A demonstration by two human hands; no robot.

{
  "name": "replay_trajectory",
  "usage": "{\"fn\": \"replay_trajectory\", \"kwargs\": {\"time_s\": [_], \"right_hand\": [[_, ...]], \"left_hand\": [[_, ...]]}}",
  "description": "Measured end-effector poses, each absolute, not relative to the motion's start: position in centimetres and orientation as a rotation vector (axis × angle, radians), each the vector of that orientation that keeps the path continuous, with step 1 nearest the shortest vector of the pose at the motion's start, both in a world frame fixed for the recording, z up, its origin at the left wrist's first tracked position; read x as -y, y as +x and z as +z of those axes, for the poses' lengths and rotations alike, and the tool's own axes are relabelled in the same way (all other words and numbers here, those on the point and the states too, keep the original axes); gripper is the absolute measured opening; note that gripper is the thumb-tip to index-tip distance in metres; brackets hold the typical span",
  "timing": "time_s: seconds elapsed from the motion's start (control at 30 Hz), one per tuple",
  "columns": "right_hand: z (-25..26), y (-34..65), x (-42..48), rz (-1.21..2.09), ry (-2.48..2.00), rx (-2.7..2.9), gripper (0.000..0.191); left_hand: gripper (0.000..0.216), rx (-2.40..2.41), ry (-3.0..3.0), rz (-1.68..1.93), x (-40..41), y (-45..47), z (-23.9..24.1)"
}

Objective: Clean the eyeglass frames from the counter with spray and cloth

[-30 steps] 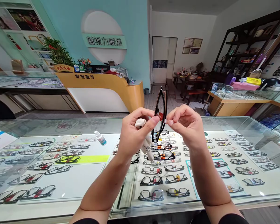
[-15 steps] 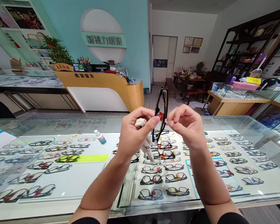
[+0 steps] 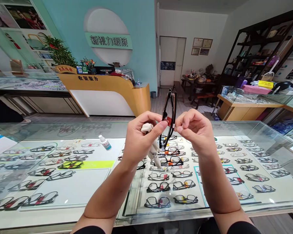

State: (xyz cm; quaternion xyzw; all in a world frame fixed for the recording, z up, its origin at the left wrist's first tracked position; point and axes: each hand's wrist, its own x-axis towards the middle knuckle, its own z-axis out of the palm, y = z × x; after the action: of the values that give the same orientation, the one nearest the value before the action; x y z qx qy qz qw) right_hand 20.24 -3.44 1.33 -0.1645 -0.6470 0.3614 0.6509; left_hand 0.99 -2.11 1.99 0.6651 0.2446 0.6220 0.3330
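My left hand (image 3: 143,135) is closed round a folded pair of dark-framed eyeglasses (image 3: 165,105), held on end above the counter with a red label at the lens. Bunched in the same hand is a white cloth (image 3: 154,156) with dark print, its end hanging below the palm. My right hand (image 3: 194,130) is closed in a pinch, thumb and forefinger at the right side of the eyeglasses beside a small white tag. Whether the fingertips grip the tag or the frame's edge is hard to see.
Below my hands is a glass display counter (image 3: 88,191) with rows of eyeglasses (image 3: 184,184) inside. A small white spray bottle (image 3: 104,143) stands on it to the left. Beyond are a yellow-and-white cashier desk (image 3: 104,94) and another glass showcase (image 3: 254,100). A person's dark clothing (image 3: 3,109) shows far left.
My hands and the eyeglasses have hardly moved. At the far left, the person's dark clothing reaches further into view, with a bit of skin showing.
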Motion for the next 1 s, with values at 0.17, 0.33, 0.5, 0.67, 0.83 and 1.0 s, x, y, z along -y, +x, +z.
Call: {"fn": "replay_trajectory", "kwargs": {"time_s": [0.17,0.33,0.5,0.67,0.83,1.0], "right_hand": [[1.28,20.32,3.33,0.831,-0.380,1.434,0.025],[1.29,20.24,3.40,0.814,-0.382,1.421,0.026],[1.18,20.33,3.25,0.804,-0.365,1.430,0.025],[1.13,20.34,3.05,0.817,-0.350,1.436,0.022],[1.17,20.06,3.07,0.812,-0.377,1.451,0.025],[1.20,19.94,3.02,0.824,-0.348,1.443,0.027]], "left_hand": [[0.029,-0.652,1.736,1.637,2.12,0.93,1.99],[0.034,-0.676,1.740,1.636,2.16,0.93,2.09],[0.032,-0.658,1.744,1.633,2.28,0.93,2.14],[0.028,-0.637,1.744,1.631,2.36,0.93,2.14],[0.027,-0.638,1.739,1.619,2.43,1.00,2.09],[0.026,-0.606,1.743,1.617,2.12,1.12,1.98]]}}
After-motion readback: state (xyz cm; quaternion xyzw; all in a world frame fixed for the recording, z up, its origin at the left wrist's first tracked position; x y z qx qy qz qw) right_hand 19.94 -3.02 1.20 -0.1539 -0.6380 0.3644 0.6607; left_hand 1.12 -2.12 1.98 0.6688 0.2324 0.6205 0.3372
